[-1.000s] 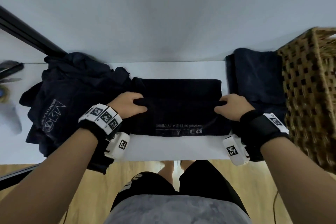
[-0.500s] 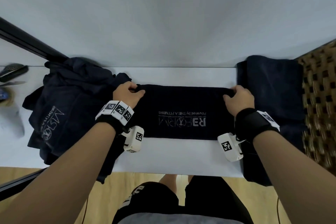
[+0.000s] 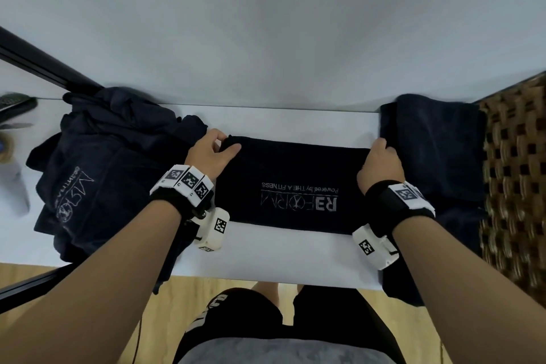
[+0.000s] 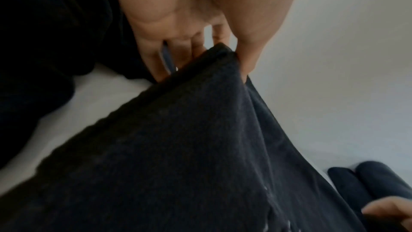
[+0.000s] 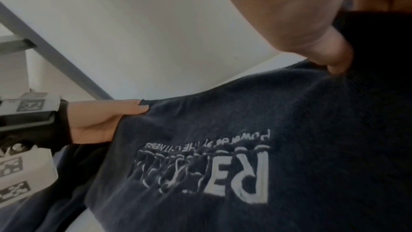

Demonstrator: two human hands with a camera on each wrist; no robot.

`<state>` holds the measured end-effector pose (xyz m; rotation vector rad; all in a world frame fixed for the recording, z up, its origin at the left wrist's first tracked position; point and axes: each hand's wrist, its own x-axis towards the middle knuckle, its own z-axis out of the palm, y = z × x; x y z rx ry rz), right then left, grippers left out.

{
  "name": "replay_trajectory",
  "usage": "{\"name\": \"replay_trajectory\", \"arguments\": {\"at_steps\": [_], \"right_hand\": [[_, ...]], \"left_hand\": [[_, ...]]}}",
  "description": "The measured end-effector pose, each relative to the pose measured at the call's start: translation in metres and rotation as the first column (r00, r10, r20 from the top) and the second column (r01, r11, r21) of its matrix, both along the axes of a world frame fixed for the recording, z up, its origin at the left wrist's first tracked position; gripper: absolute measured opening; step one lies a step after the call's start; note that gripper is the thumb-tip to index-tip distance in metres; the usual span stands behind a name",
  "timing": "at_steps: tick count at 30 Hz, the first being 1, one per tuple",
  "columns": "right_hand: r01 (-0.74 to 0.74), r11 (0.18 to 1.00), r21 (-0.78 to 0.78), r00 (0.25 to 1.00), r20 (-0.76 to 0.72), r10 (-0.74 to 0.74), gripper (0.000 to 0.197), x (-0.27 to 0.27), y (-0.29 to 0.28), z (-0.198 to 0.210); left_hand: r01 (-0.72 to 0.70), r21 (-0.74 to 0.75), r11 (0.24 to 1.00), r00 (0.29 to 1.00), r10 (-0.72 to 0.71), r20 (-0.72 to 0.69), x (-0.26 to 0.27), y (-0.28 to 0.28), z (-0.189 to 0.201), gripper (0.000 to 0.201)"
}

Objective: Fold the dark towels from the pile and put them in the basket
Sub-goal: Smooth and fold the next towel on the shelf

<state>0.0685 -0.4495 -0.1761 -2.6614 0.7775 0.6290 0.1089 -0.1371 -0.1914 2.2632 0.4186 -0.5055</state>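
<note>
The dark towel [image 3: 291, 186] reads "RE FORM" and "Powered by THE A FITNESS", upside down from the head view. It lies folded on the white desk [image 3: 280, 257]. The left hand [image 3: 209, 154] and right hand [image 3: 381, 165] pinch its far corners with curled fingers. The unfolded pile [image 3: 97, 174] lies left of it, folded towels [image 3: 437, 151] and the wicker basket [image 3: 520, 180] right.
</note>
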Motion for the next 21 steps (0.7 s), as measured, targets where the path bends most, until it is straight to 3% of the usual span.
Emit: {"name": "replay_trajectory", "arguments": {"at_steps": [4, 7, 9, 11, 13, 15, 16, 19, 21], "right_hand": [[-0.121, 0.981, -0.154, 0.989, 0.071, 0.133, 0.046, -0.017, 0.009, 0.008], [-0.222, 0.947, -0.232, 0.962, 0.105, 0.252, 0.038, -0.035, 0.019, 0.010], [-0.254, 0.957, -0.141, 0.958, 0.102, 0.269, 0.034, -0.048, 0.022, 0.007], [-0.249, 0.966, 0.062, 0.968, 0.043, 0.247, 0.043, -0.058, 0.021, 0.001], [-0.168, 0.949, 0.268, 0.984, -0.015, 0.179, 0.057, -0.063, 0.017, -0.002], [-0.115, 0.935, 0.336, 0.991, -0.021, 0.129, 0.068, -0.063, 0.012, -0.004], [-0.108, 0.932, 0.345, 0.992, -0.021, 0.123, 0.072, -0.062, 0.011, -0.005], [-0.107, 0.928, 0.356, 0.992, -0.031, 0.126, 0.081, -0.058, 0.009, -0.007], [-0.100, 0.926, 0.364, 0.992, -0.039, 0.123, 0.083, -0.057, 0.009, -0.008]], "left_hand": [[-0.096, -0.119, 0.988, 0.991, 0.085, -0.100, -0.017, -0.002, -0.001, 0.051], [-0.157, 0.020, 0.987, 0.975, 0.158, -0.158, -0.031, 0.001, -0.003, 0.058], [-0.069, 0.077, 0.995, 0.974, 0.084, -0.211, -0.040, 0.002, -0.004, 0.050], [0.018, 0.073, 0.997, 0.979, -0.002, -0.205, -0.047, 0.001, -0.004, 0.040], [-0.005, 0.068, 0.998, 0.991, 0.014, -0.137, -0.048, 0.001, 0.000, 0.030], [-0.055, 0.045, 0.997, 0.993, 0.059, -0.099, -0.049, 0.002, 0.003, 0.020], [-0.068, 0.025, 0.997, 0.990, 0.070, -0.121, -0.050, 0.003, 0.003, 0.022], [-0.033, 0.009, 0.999, 0.951, 0.034, -0.309, -0.061, 0.003, 0.006, 0.053], [0.069, 0.109, 0.992, 0.908, -0.017, -0.419, -0.068, 0.006, 0.009, 0.048]]}}
